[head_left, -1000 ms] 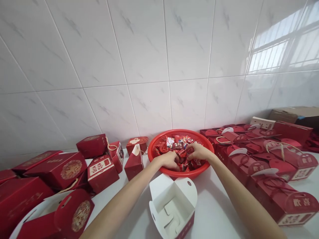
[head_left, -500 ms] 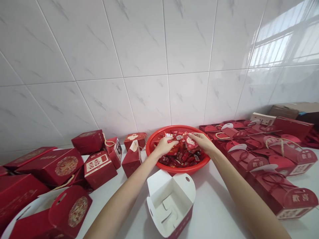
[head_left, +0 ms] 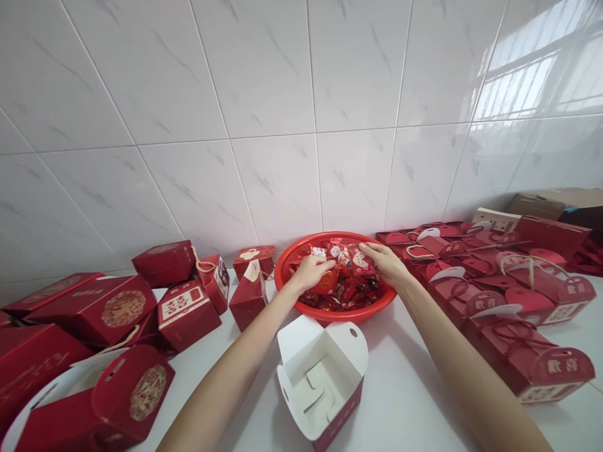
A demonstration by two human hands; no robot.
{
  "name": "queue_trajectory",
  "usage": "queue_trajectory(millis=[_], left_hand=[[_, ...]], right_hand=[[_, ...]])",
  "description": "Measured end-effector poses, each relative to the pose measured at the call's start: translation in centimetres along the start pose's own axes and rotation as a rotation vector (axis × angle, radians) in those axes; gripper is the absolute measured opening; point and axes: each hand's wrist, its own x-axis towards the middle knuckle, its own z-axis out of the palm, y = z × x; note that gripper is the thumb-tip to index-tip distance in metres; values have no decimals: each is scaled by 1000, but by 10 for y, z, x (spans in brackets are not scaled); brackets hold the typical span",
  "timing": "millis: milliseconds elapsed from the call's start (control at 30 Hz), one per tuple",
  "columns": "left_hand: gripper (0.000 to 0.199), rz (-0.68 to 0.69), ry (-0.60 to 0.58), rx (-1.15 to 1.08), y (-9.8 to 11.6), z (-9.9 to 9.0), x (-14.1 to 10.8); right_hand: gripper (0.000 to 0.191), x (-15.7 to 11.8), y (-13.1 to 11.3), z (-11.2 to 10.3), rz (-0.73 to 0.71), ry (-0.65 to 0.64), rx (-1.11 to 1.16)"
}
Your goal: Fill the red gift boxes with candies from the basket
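A red plastic basket point(head_left: 391, 300) full of shiny red wrapped candies point(head_left: 348, 292) stands against the wall. Over its left side is my left hand point(head_left: 311, 274), fingers curled and partly hidden, at an orange-red candy packet point(head_left: 328, 282). My right hand point(head_left: 387, 263) reaches in from the right, thumb and fingers pinching a red candy packet with a pale heart-shaped print point(head_left: 362, 261). Between my forearms, in front of the basket, an open gift box point(head_left: 325, 376) shows its white inside, flaps spread and folded tabs at the bottom.
Red gift boxes point(head_left: 188, 314) crowd the left, one in front with its top open point(head_left: 136, 395). Rows of closed red boxes with cord handles point(head_left: 541, 361) fill the right. A brown carton point(head_left: 560, 204) sits at the far right, and a tiled wall point(head_left: 277, 182) rises behind.
My right hand has moved slightly right and my hands are a little farther apart. The view has shifted a little. The open gift box stays in place.
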Motion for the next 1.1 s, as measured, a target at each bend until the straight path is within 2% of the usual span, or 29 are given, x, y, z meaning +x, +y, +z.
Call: queue_trajectory(millis=[100, 267, 400, 500, 667, 800, 933, 1100], left_hand=[[47, -3, -22, -8, 0, -1, -1], [48, -73, 32, -130, 1, -1, -2], [37, -79, 33, -198, 2, -2, -1], [32, -93, 11, -255, 3, -3, -1], [31, -217, -23, -414, 10, -4, -4], [28, -259, 14, -470, 15, -5, -5], [27, -268, 80, -559, 13, -6, -3], [22, -250, 61, -667, 13, -8, -2]], right_hand=[[17, -2, -3, 1, 3, -14, 40], [19, -2, -5, -1, 33, -2, 78], [11, -1, -6, -1, 95, 6, 160], [12, -2, -8, 0, 158, 11, 179], [17, -7, -15, 4, 206, 32, 175], [17, -10, -19, 7, 237, 49, 194], [17, -11, -20, 8, 242, 57, 204], [6, -10, -19, 4, 205, 15, 204]])
